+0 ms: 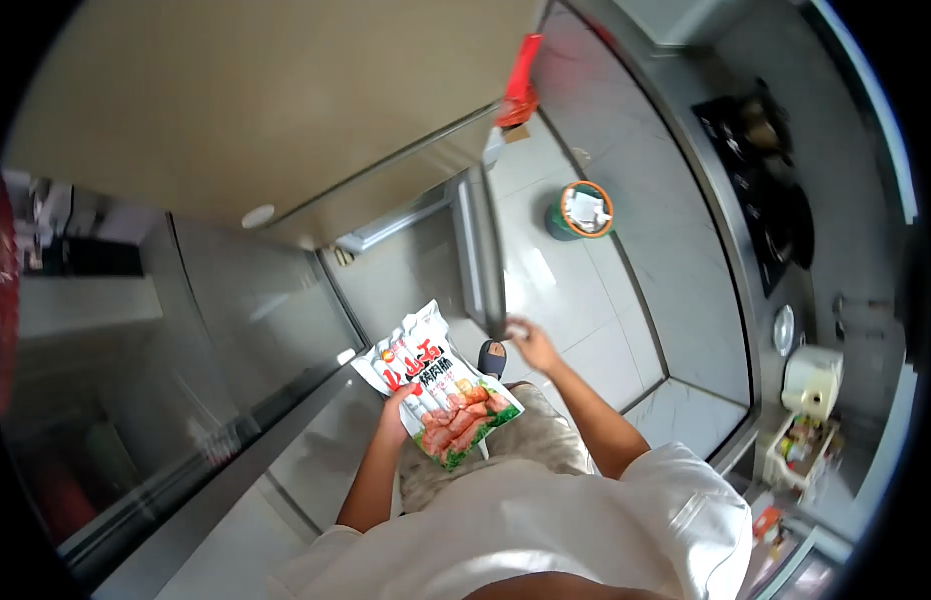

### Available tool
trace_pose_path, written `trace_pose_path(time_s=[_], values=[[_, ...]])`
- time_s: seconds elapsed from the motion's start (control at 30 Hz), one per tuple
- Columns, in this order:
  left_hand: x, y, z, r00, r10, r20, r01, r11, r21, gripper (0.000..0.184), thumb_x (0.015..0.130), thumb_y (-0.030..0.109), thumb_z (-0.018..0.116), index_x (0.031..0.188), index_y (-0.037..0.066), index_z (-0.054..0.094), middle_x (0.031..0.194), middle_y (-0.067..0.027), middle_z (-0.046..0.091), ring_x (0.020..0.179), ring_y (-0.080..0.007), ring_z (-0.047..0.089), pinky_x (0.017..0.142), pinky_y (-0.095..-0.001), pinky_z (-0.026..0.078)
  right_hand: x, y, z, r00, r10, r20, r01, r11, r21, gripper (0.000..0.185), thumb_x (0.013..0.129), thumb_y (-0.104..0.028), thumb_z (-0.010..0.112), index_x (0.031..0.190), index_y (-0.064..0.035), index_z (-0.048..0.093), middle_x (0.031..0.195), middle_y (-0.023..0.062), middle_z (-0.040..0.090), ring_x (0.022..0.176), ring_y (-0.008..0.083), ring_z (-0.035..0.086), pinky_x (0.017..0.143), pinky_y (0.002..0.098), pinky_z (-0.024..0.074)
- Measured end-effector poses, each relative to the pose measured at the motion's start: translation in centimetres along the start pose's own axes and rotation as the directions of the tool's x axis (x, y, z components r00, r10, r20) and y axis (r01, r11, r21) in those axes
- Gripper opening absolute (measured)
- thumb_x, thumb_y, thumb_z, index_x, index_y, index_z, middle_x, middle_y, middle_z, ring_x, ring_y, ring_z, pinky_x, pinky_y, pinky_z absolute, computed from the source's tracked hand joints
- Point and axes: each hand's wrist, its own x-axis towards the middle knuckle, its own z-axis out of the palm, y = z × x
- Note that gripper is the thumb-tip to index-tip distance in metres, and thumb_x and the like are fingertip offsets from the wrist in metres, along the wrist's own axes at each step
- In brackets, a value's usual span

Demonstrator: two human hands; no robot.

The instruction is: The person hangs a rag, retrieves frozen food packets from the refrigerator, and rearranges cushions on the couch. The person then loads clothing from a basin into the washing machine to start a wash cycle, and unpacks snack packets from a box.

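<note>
My left hand (pixel 398 405) is closed on the side edge of a white plastic bag of sausages (pixel 446 395), printed with red and black characters and a picture of sausages on green leaves. The bag is held in front of my body, its printed face up. To its right, my right hand (pixel 531 345) grips the near end of an open fridge door (pixel 479 255), seen almost edge-on. Part of the fingers is hidden by the door's edge. Above the door is the broad beige front of the fridge (pixel 316 90).
On the tiled floor stands a green bin (pixel 588 210) with an orange rim and white waste inside. A red plastic bag (pixel 521 85) hangs beyond the door. Along the right runs a counter with a black gas stove (pixel 761 190). A dark glossy cabinet (pixel 226 320) is at my left.
</note>
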Motion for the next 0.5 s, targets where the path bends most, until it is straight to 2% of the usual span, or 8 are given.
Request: trace_pose_path(time_s=[0.07, 0.13, 0.23, 0.27, 0.3, 0.4, 0.47, 0.5], values=[[-2.2, 0.4, 3.4, 0.999, 0.035, 0.006, -0.036, 0.994, 0.103, 0.045, 0.092, 0.018, 0.07, 0.131, -0.001, 0.059, 0.121, -0.0139, 0.07, 0.111, -0.0288, 0.068, 0.102, -0.0409, 0.051, -5.2, -0.5, 1.2, 0.989, 0.002, 0.149, -0.055, 0.935, 0.351, 0.046, 0.106, -0.039, 0.058, 0.141, -0.0086, 0.059, 0.137, 0.0108, 0.064, 0.127, 0.0185, 0.057, 0.106, 0.0348, 0.0464], [-2.5, 0.4, 4.8, 0.992, 0.025, 0.124, -0.04, 0.992, 0.116, 0.046, 0.092, 0.017, 0.069, 0.133, -0.001, 0.058, 0.123, -0.0145, 0.07, 0.113, -0.029, 0.067, 0.103, -0.0412, 0.051, -10.2, -4.1, 1.3, 0.952, 0.075, 0.296, -0.263, 0.696, 0.668, 0.057, 0.106, -0.046, 0.055, 0.148, -0.0067, 0.051, 0.131, 0.0104, 0.064, 0.126, 0.0187, 0.055, 0.11, 0.033, 0.0421], [-4.2, -0.2, 5.9, 0.984, -0.023, 0.175, -0.011, 0.982, 0.189, 0.047, 0.092, 0.016, 0.07, 0.134, -0.001, 0.058, 0.124, -0.0144, 0.069, 0.114, -0.0289, 0.067, 0.102, -0.0418, 0.052, -16.3, -7.2, 0.5, 0.957, -0.029, 0.289, -0.142, 0.822, 0.551, 0.068, 0.103, -0.044, 0.062, 0.153, -0.0043, 0.041, 0.112, 0.0078, 0.065, 0.091, 0.0121, 0.062, 0.08, 0.0275, 0.0503], [-7.1, 0.2, 8.3, 0.982, -0.024, 0.186, -0.016, 0.977, 0.212, 0.046, 0.092, 0.016, 0.07, 0.133, 0.0, 0.058, 0.123, -0.0137, 0.069, 0.112, -0.0285, 0.068, 0.102, -0.0415, 0.052, -19.1, -9.1, -0.2, 0.923, -0.004, 0.386, -0.267, 0.715, 0.647, 0.07, 0.102, -0.042, 0.065, 0.154, -0.0032, 0.039, 0.107, 0.0066, 0.064, 0.079, 0.0101, 0.061, 0.068, 0.0261, 0.0499], [-6.9, 0.0, 8.6, 0.983, -0.022, 0.183, -0.027, 0.964, 0.264, 0.046, 0.091, 0.016, 0.071, 0.132, 0.001, 0.059, 0.122, -0.0122, 0.07, 0.108, -0.0276, 0.069, 0.101, -0.0409, 0.052, -20.5, -9.7, -1.0, 0.926, 0.09, 0.366, -0.299, 0.768, 0.567, 0.071, 0.1, -0.037, 0.07, 0.153, -0.0007, 0.04, 0.099, 0.0028, 0.062, 0.064, 0.0083, 0.055, 0.056, 0.0247, 0.0449], [-8.7, -0.4, 15.4, 0.953, 0.065, 0.296, -0.164, 0.931, 0.326, 0.049, 0.089, 0.014, 0.074, 0.133, 0.001, 0.057, 0.12, -0.0125, 0.069, 0.106, -0.0267, 0.069, 0.097, -0.0413, 0.055, -23.2, -12.1, -3.5, 0.956, -0.041, 0.29, -0.204, 0.617, 0.76, 0.075, 0.096, -0.036, 0.075, 0.152, -0.0006, 0.04, 0.104, 0.0013, 0.067, 0.072, 0.0062, 0.06, 0.06, 0.0211, 0.0483], [-11.2, -1.4, 20.1, 0.949, 0.048, 0.312, -0.164, 0.919, 0.357, 0.052, 0.088, 0.013, 0.074, 0.135, 0.001, 0.055, 0.121, -0.0135, 0.069, 0.107, -0.027, 0.069, 0.096, -0.0413, 0.055, -25.1, -11.7, -6.8, 0.944, -0.092, 0.316, -0.17, 0.687, 0.707, 0.076, 0.094, -0.032, 0.078, 0.152, -0.0025, 0.041, 0.126, 0.0058, 0.066, 0.103, 0.0086, 0.064, 0.08, 0.023, 0.0542], [-12.7, -4.4, 7.6, 0.904, 0.132, 0.407, -0.281, 0.901, 0.332, 0.054, 0.088, 0.014, 0.075, 0.136, 0.002, 0.053, 0.122, -0.0138, 0.068, 0.109, -0.0275, 0.068, 0.097, -0.0414, 0.055, -29.6, -6.6, 1.8, 0.929, -0.178, 0.326, -0.057, 0.799, 0.598, 0.075, 0.093, -0.034, 0.079, 0.152, -0.0035, 0.042, 0.125, 0.0055, 0.065, 0.1, 0.0087, 0.064, 0.079, 0.0229, 0.0538]])
